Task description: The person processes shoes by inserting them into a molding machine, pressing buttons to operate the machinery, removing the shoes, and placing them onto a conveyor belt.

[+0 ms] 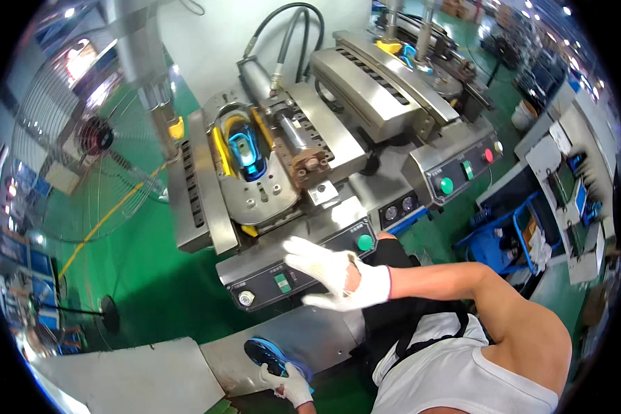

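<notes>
At the lower middle my left hand [288, 386], in a white glove, grips the near end of a dark shoe [265, 352] with bright blue edging, beside a metal ledge [317, 331]. Stretched out flat, my right hand [338, 272] is gloved too and holds nothing. It hovers over the machine's control panel [255, 279], left of a green button [365, 242]; whether it touches the panel I cannot tell. Behind the panel, a blue and black shoe-shaped piece [245, 155] lies in an oval metal holder [261, 203] between yellow side pieces [222, 150].
On the right stands a second pressing station [372, 90] with its own control panel [455, 172]. A steel column [141, 62] rises at the left, near a large fan [93, 134]. A pale worktop [131, 376] lies lower left, and a blue cart [504, 241] stands right.
</notes>
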The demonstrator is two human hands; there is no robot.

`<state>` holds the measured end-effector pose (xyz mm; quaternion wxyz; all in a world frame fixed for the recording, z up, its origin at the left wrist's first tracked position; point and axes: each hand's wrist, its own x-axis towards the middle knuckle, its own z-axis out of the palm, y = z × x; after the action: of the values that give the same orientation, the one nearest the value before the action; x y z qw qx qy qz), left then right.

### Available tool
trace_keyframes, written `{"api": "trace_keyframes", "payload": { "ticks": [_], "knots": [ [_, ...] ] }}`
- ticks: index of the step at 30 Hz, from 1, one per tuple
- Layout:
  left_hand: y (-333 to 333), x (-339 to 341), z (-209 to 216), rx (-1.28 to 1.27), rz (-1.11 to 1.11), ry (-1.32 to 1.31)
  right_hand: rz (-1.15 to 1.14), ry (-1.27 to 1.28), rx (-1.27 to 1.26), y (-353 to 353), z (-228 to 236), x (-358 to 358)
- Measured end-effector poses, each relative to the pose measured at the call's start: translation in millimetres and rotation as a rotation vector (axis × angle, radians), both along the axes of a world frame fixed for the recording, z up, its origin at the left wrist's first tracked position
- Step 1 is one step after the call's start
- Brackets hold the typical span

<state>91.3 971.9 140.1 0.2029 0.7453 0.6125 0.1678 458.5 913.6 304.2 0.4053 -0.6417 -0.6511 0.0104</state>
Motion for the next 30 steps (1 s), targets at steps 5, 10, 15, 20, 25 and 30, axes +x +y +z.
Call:
{"api": "trace_keyframes", "payload": {
  "ticks": [5,10,15,20,25,30],
  "knots": [
    [18,-14,7,0.139,-0.453,0.042,-0.33,-0.48,-0.405,-78,-116,49],
    [48,3,4,0.117,-0.486,0.06,-0.202,-0.151,-0.443,-89,-76,39],
    [-6,107,95,0.141,-0.551,-0.115,0.075,0.425,-0.381,-179,-84,-4],
    [-100,251,144,0.01,-0.915,-0.455,0.08,0.471,-0.256,-256,-82,-33],
    [-171,347,162,-0.11,-1.361,-0.517,-0.492,0.489,0.006,-315,-58,-19],
    [-231,389,185,-0.276,-1.739,-0.801,-0.828,1.092,0.52,-379,-44,-23]
  ]
}}
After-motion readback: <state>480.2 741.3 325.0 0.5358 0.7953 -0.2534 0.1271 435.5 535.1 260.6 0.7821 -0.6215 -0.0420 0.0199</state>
